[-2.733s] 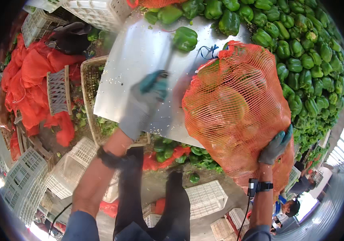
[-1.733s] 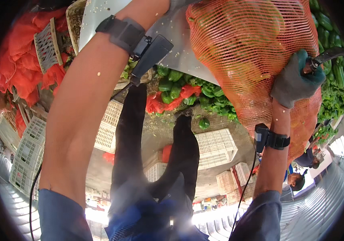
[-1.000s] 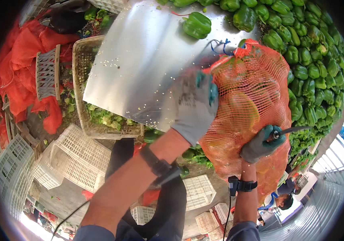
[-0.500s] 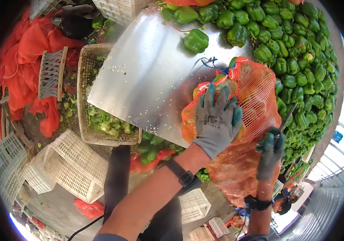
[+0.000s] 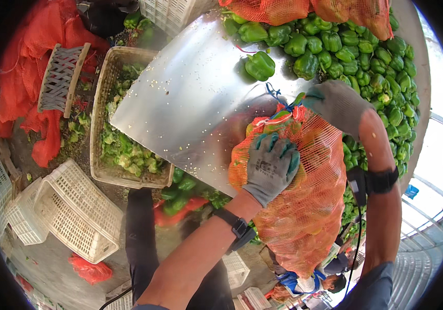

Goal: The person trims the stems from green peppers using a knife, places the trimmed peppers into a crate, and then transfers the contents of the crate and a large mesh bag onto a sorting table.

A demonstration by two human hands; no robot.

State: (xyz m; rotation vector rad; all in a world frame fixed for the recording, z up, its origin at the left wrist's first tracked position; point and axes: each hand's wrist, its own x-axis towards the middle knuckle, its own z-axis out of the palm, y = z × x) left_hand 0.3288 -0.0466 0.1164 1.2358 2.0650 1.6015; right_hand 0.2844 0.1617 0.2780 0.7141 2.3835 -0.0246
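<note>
A full red-orange mesh bag (image 5: 304, 206), its contents blurred by the netting, rests partly on the shiny metal sheet (image 5: 180, 103). Blue string (image 5: 275, 94) ties its gathered neck. My left hand (image 5: 272, 168), in a grey glove with green fingertips, presses on the bag's upper side with bent fingers gripping the mesh. At the neck, my right hand (image 5: 338, 106), also gloved, curls its fingers beside the tie; the back of the hand hides what they hold. One loose green bell pepper (image 5: 260, 66) lies on the metal just beyond the bag.
A large heap of green bell peppers (image 5: 387, 103) fills the right side, with more mesh bags (image 5: 273, 11) behind. To the left stand a crate of green trimmings (image 5: 96, 150), a woven stool (image 5: 58, 77), red netting (image 5: 30, 57) and white crates (image 5: 79, 206). People (image 5: 309, 283) appear at lower right.
My right hand has swung up and forward from the bag's right side to its tied neck; the knife blade seen in it no longer shows. My left hand's fingers have bent more.
</note>
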